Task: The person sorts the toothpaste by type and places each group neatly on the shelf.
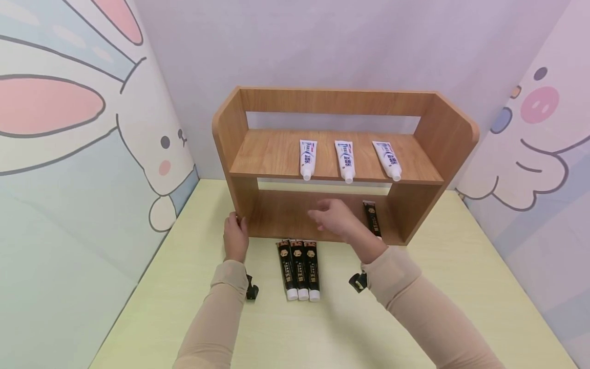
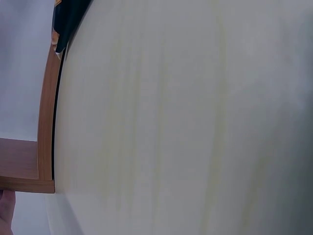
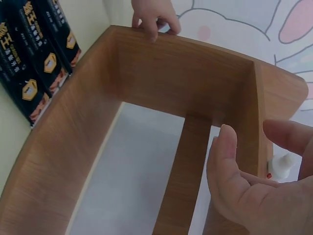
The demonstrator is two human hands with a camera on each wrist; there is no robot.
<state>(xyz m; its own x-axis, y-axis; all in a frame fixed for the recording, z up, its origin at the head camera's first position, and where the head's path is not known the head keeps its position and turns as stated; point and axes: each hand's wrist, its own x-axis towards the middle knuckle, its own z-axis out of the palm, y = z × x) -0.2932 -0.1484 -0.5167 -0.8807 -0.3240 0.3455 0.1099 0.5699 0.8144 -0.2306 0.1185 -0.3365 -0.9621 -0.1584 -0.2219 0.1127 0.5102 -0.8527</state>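
Observation:
A small wooden shelf [image 1: 338,100] stands on the table. My left hand [image 1: 236,238] grips the front edge of its left side panel; in the right wrist view its fingertips [image 3: 154,35] bend over that edge. In front of the lower opening is my right hand [image 1: 338,219], holding nothing, its thumb and fingers apart in the right wrist view. Three black toothpaste tubes [image 1: 298,266] lie side by side on the table before the shelf, white caps toward me. Another black tube [image 1: 372,218] lies on the lower board at the right, partly behind my right forearm.
Three white toothpaste tubes [image 1: 344,156] lie spaced out on the upper board, caps jutting over its front edge. The pale yellow table [image 1: 276,333] meets walls with cartoon animals on both sides. Each wrist wears a black mount [image 1: 358,282].

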